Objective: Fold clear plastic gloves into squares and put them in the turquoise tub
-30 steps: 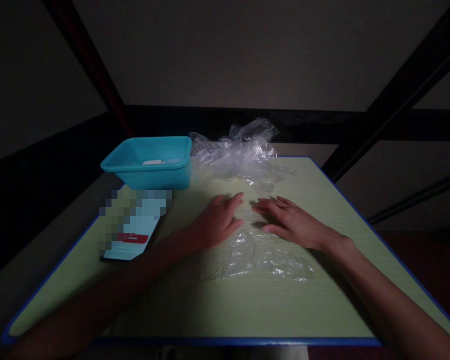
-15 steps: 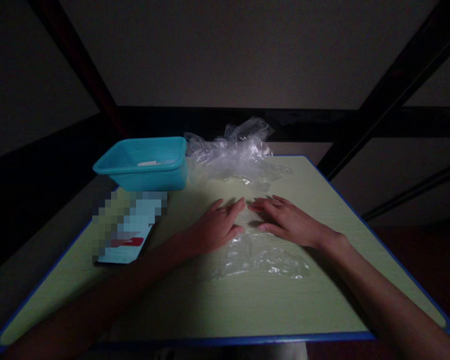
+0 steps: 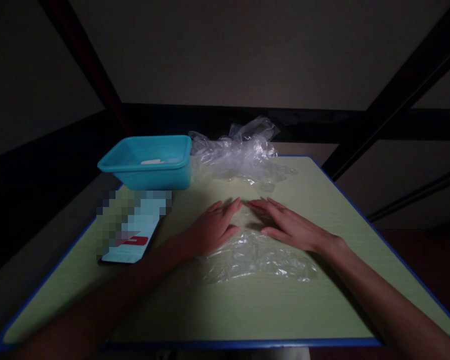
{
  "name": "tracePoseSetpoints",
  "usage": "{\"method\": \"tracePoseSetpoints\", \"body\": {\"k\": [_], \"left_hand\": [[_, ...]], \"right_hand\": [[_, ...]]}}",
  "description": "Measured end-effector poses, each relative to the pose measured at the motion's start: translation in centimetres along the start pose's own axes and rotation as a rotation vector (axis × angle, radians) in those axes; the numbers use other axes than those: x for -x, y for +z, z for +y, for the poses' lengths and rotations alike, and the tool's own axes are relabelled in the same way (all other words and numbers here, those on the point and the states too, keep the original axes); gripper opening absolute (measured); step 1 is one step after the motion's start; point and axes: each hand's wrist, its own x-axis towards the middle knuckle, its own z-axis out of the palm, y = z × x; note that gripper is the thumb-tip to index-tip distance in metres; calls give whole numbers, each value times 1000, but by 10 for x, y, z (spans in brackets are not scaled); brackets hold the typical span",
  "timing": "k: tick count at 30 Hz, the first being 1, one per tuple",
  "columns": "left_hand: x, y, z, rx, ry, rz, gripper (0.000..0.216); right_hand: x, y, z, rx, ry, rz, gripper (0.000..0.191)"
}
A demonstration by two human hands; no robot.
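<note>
A clear, crinkled plastic bag [image 3: 260, 260] lies spread on the pale green table [image 3: 210, 312] in front of me. My left hand [image 3: 215, 226] rests at its upper left part, palm down, fingers stretched and thumb apart. Opposite it, my right hand [image 3: 290, 225] lies over the upper right part in the same way, its fingertips close to those of the left. Neither hand grips anything. Part of the bag is hidden beneath the hands.
At the table's far side sits a heap of crumpled clear plastic bags [image 3: 243, 152]. A turquoise basin [image 3: 153, 177] with something white inside stands at the back left. A phone [image 3: 135, 242], its screen lit and partly pixelated, lies nearer.
The near part of the plastic bag is spread wider, reaching further left and right. Both hands stay almost in place, the right one slightly rightward. The whole view has shifted a little.
</note>
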Motion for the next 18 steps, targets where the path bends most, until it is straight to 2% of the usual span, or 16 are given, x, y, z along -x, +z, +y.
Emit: {"method": "tracePoseSetpoints", "body": {"k": [7,18], "left_hand": [[-1,2,-1,-50,-21,-16,58],[-1,6,-5,-48,-12,-29,57]], "right_hand": [[-6,10,-2,-1,-9,-82,67],[-1,8,3,51,36,-90,64]]}}
